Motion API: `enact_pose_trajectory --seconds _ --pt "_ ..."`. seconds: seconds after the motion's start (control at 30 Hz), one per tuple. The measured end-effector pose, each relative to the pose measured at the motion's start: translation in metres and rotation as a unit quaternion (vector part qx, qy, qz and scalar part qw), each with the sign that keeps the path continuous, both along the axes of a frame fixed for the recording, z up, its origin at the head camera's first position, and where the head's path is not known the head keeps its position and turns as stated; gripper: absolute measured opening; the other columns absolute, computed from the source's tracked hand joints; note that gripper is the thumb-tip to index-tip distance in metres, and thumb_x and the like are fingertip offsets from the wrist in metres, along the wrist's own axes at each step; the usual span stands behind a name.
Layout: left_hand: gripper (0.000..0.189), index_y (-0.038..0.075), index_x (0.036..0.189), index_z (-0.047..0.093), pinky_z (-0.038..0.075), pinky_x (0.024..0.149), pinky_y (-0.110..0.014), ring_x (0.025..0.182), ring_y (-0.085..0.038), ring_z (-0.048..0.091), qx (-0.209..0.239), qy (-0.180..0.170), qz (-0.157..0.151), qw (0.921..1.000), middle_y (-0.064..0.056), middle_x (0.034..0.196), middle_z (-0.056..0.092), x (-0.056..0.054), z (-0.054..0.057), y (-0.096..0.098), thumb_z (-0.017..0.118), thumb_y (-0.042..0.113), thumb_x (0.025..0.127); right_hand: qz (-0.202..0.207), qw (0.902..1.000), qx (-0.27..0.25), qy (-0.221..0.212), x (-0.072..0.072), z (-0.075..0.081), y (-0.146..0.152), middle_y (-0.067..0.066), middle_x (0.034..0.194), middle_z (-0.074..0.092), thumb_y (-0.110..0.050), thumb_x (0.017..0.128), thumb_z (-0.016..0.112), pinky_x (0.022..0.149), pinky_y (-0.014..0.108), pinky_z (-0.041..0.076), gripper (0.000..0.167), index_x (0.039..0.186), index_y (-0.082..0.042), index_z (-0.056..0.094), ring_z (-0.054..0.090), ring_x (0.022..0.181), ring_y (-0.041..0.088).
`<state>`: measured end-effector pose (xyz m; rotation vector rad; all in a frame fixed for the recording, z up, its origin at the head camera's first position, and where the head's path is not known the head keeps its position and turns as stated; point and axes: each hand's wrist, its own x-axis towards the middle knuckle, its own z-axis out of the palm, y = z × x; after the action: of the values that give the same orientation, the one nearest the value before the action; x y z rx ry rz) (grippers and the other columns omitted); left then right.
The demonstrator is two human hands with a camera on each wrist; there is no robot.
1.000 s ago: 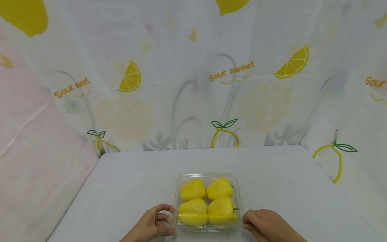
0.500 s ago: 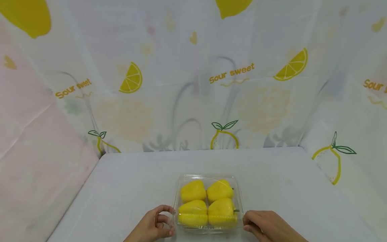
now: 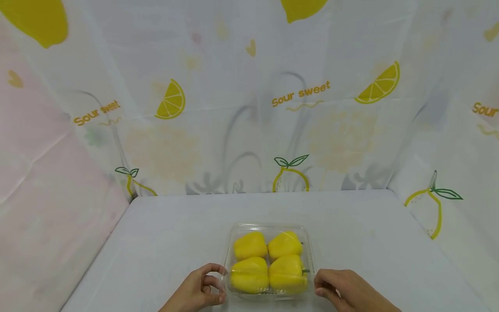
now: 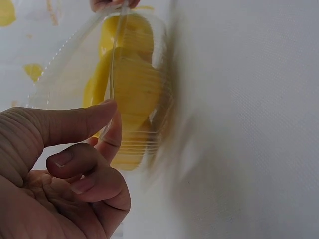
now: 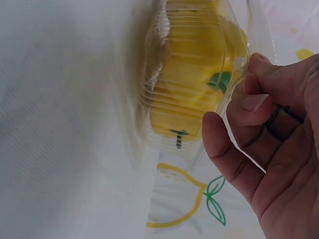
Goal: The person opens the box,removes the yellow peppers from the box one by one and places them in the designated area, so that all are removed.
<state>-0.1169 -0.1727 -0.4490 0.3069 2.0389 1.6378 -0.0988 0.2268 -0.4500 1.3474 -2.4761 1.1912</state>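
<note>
A clear plastic clamshell box (image 3: 269,226) sits near the front of the white table, with several yellow bell peppers (image 3: 249,276) inside. Green stems show through its ribbed wall in the right wrist view. My left hand (image 3: 196,288) is at the box's front left; in the left wrist view its thumb and index finger pinch the thin rim (image 4: 112,74), the other fingers curled below. On the opposite side my right hand (image 3: 348,288) pinches the rim between thumb and fingers, as the right wrist view shows. A clear lid panel (image 4: 62,72) rises above the rim in the left wrist view.
A white table (image 3: 195,216) lies under the box. White cloth (image 3: 249,130) printed with lemons and lettering hangs along its back and right, and a pinkish cloth (image 3: 46,208) hangs on the left.
Both hands keep their places on the two sides of the box. The shine and lid line along the box's front edge have shifted slightly; the whole head view moves a little.
</note>
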Motion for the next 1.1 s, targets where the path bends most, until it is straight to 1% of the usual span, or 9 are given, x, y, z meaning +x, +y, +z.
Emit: enact_pose_trajectory --seconds 0.1,0.23,0.4,0.5,0.57,0.63,0.73,0.93,1.1 --pt "0.048 -0.004 0.123 0.054 0.037 0.049 -0.017 0.05 -0.007 0.037 -0.003 -0.001 0.0 1.0 -0.006 0.085 0.069 0.001 0.001 0.0 0.078 0.0 0.081 0.009 0.9998 -0.01 -0.018 -0.001 0.005 0.0 -0.013 0.078 0.057 0.002 0.094 0.063 0.055 0.01 0.042 0.028 0.099 -0.024 0.055 0.044 0.063 -0.009" --pt "0.049 -0.003 0.124 0.054 0.039 0.051 -0.017 0.052 -0.008 0.039 0.004 -0.015 -0.001 0.9999 -0.008 0.087 0.069 0.001 0.002 -0.001 0.078 0.0 0.081 0.012 0.9996 -0.025 -0.008 -0.001 0.014 0.0 -0.013 0.082 0.058 0.004 0.092 0.064 0.059 0.013 0.046 0.029 0.1 -0.023 0.056 0.05 0.066 -0.006" --pt "0.049 -0.002 0.125 0.051 0.04 0.051 -0.017 0.053 -0.008 0.041 0.016 -0.015 -0.024 0.9995 -0.008 0.088 0.068 0.001 0.0 -0.002 0.077 0.002 0.083 -0.005 1.0 -0.005 0.001 0.001 0.025 0.002 -0.02 0.085 0.056 -0.001 0.093 0.065 0.057 0.011 0.043 0.03 0.101 -0.028 0.056 0.047 0.065 -0.008" --pt "0.051 -0.003 0.127 0.047 0.042 0.053 -0.017 0.054 -0.007 0.045 0.036 -0.008 -0.049 0.9981 -0.007 0.089 0.067 0.002 0.0 -0.003 0.075 0.004 0.086 -0.014 0.9996 0.001 0.026 0.001 0.033 0.003 -0.02 0.086 0.057 -0.002 0.093 0.066 0.058 0.01 0.043 0.028 0.101 -0.027 0.056 0.048 0.066 -0.008" --pt "0.053 -0.005 0.128 0.043 0.044 0.055 -0.016 0.055 -0.005 0.047 0.05 0.002 -0.066 0.9966 -0.007 0.089 0.066 0.002 0.0 -0.003 0.074 0.004 0.087 -0.02 0.9975 -0.007 0.067 -0.002 0.039 0.004 -0.019 0.087 0.057 -0.001 0.091 0.069 0.059 0.008 0.042 0.029 0.102 -0.025 0.057 0.049 0.066 -0.007" --pt "0.054 -0.005 0.129 0.04 0.044 0.056 -0.016 0.055 -0.004 0.048 0.062 0.007 -0.074 0.9953 -0.008 0.089 0.066 0.002 -0.001 -0.003 0.073 0.005 0.088 -0.03 0.9934 -0.017 0.109 -0.006 0.045 0.004 -0.017 0.088 0.056 0.002 0.087 0.072 0.06 0.007 0.04 0.031 0.102 -0.022 0.057 0.048 0.067 -0.007" --pt "0.056 -0.005 0.129 0.039 0.044 0.055 -0.016 0.054 -0.004 0.047 0.065 0.01 -0.076 0.9949 -0.009 0.089 0.066 0.003 -0.001 -0.004 0.074 0.006 0.087 -0.047 0.987 -0.028 0.151 -0.013 0.053 0.003 -0.017 0.088 0.053 0.003 0.084 0.074 0.06 0.006 0.038 0.034 0.102 -0.02 0.058 0.046 0.067 -0.007" --pt "0.058 -0.004 0.13 0.039 0.044 0.055 -0.017 0.054 -0.007 0.047 0.055 -0.008 -0.065 0.9964 -0.01 0.089 0.067 0.003 -0.001 -0.003 0.076 0.009 0.086 -0.083 0.9823 -0.034 0.164 -0.026 0.068 0.002 -0.016 0.095 0.054 0.006 0.08 0.076 0.065 0.009 0.042 0.039 0.102 -0.022 0.06 0.049 0.074 -0.003" --pt "0.059 -0.004 0.131 0.037 0.043 0.054 -0.016 0.054 -0.007 0.046 0.05 -0.005 -0.066 0.9965 -0.01 0.089 0.066 0.004 -0.002 -0.003 0.075 0.009 0.087 -0.099 0.9773 -0.052 0.18 -0.04 0.076 0.002 -0.014 0.098 0.057 0.004 0.082 0.075 0.067 0.013 0.045 0.035 0.102 -0.02 0.062 0.052 0.08 0.0"
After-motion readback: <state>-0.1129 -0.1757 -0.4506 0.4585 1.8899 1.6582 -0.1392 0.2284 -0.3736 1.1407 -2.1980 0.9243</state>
